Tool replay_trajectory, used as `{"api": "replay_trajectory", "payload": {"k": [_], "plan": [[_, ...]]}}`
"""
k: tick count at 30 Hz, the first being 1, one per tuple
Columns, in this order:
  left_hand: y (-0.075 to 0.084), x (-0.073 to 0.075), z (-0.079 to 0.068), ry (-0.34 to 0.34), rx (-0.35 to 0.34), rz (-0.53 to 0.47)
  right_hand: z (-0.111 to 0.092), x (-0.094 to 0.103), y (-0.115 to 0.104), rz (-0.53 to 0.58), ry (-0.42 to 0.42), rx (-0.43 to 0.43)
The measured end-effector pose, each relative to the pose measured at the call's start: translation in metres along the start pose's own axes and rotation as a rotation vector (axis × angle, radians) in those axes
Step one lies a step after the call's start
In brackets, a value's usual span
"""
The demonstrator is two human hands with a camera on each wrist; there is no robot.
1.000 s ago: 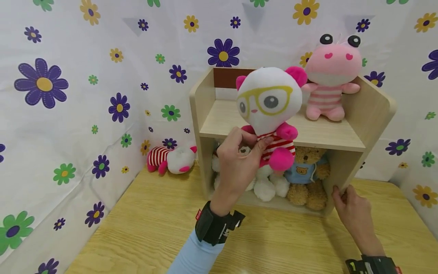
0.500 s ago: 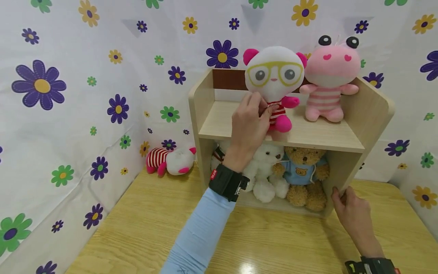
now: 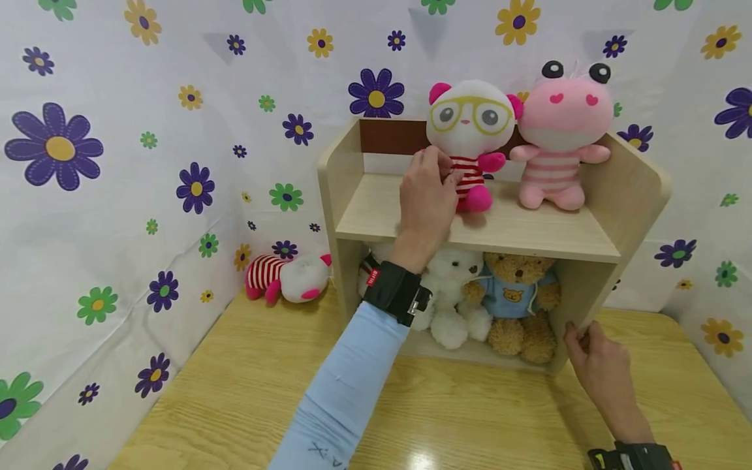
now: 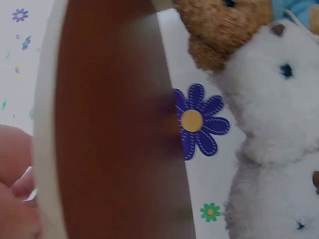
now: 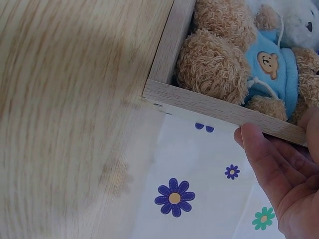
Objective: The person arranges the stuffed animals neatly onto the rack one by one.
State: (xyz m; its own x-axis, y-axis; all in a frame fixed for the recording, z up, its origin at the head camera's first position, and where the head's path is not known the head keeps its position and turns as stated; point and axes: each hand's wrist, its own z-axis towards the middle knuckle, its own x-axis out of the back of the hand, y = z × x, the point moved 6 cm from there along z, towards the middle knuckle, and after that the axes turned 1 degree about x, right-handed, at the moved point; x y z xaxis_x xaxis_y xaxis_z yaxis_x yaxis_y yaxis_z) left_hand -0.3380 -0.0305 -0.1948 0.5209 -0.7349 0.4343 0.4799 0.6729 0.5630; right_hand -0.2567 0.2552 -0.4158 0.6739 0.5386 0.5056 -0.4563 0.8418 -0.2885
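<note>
My left hand [image 3: 429, 196] pinches the striped body of a white and pink panda plush [image 3: 470, 121] with yellow glasses. The panda sits upright on or just above the upper board of a small wooden shelf [image 3: 534, 234]; contact is hard to tell. In the left wrist view, only part of the left hand [image 4: 17, 189] shows beyond the shelf board [image 4: 50, 149]. My right hand [image 3: 602, 375] grips the shelf's right side panel near its lower front edge. In the right wrist view, the right hand's fingers [image 5: 264, 167] lie against that panel's outer face.
A pink frog-like plush [image 3: 555, 143] sits right of the panda. Below, a brown teddy bear [image 3: 517, 294] in blue and white plush bears [image 3: 452, 294] fill the lower compartment. Another striped plush [image 3: 288, 277] lies on the wooden table [image 3: 235, 378], left of the shelf.
My left hand has lifted the panda from in front of the shelf up and back onto or just above the upper board, turning it face forward. The right hand keeps its place on the side panel.
</note>
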Motion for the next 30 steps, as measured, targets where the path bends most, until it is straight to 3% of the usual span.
{"api": "replay_trajectory", "payload": {"k": [5, 11, 16, 19, 26, 30], "plan": [[-0.006, 0.009, -0.002, -0.13, 0.045, -0.013, 0.001, -0.001, 0.0, -0.001, 0.0, 0.0], [-0.021, 0.029, -0.003, -0.283, 0.196, 0.071, -0.001, -0.001, -0.001, -0.003, 0.001, 0.017], [-0.024, 0.032, -0.001, -0.381, 0.201, 0.047, -0.001, 0.0, -0.002, -0.009, 0.007, 0.034], [-0.023, 0.031, 0.0, -0.358, 0.186, 0.016, -0.002, 0.0, -0.002, -0.01, 0.004, 0.024], [-0.022, 0.024, -0.001, -0.184, 0.175, -0.001, -0.003, -0.001, 0.0, -0.009, 0.002, -0.001], [-0.023, 0.018, -0.001, -0.13, 0.164, -0.007, -0.004, -0.001, 0.001, -0.015, 0.013, 0.012]]}}
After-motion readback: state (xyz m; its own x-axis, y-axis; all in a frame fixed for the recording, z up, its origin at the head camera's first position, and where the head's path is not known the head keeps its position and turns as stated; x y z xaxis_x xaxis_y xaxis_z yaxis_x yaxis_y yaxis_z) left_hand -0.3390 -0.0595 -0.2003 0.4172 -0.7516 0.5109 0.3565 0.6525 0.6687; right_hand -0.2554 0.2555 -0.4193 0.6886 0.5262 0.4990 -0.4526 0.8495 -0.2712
